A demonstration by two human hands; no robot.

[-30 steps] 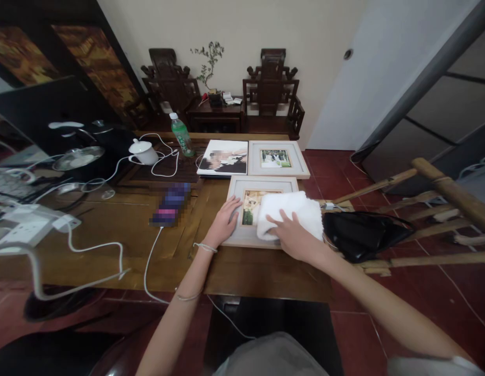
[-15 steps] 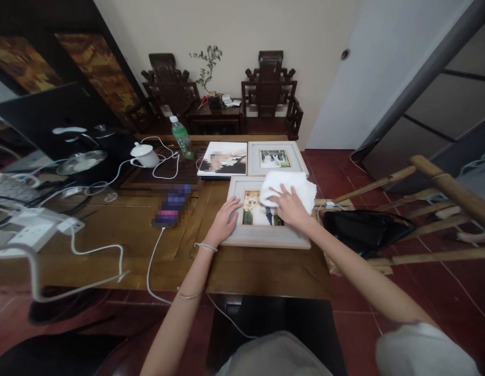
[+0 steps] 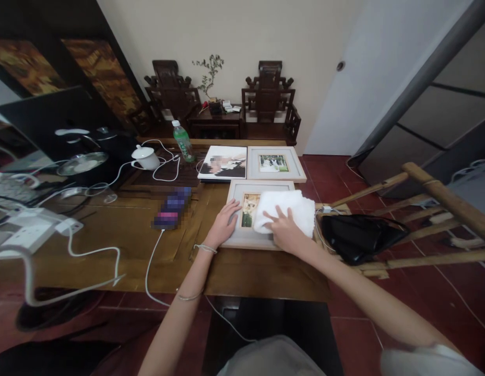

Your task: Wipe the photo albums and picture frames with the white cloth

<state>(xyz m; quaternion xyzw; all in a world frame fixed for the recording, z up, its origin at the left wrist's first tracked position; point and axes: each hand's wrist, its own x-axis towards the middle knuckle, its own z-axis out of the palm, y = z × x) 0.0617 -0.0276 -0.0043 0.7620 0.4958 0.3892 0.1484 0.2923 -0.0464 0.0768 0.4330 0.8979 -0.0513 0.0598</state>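
Note:
A light wooden picture frame (image 3: 233,239) lies flat on the table with a photo behind its pane. My left hand (image 3: 225,222) rests on its left edge, fingers stretched out flat. Under my right hand (image 3: 287,230) is a folded white towel (image 3: 295,203), pressed onto the frame's right half with the fingers partly spread over it. The towel hides much of the photo. Behind this frame lie a second picture frame (image 3: 295,168) with a photo and a white panel (image 3: 222,152) with a partly blurred picture.
On the left are a phone (image 3: 172,208) with a cable, a lidded white cup (image 3: 145,156), a green bottle (image 3: 182,140) and a power strip (image 3: 28,235). A black bag (image 3: 359,237) rests on a bamboo chair (image 3: 441,190) to the right.
My right hand and the towel have moved down the frame toward me, covering more of the photo's right part. My left hand stays on the frame's left edge.

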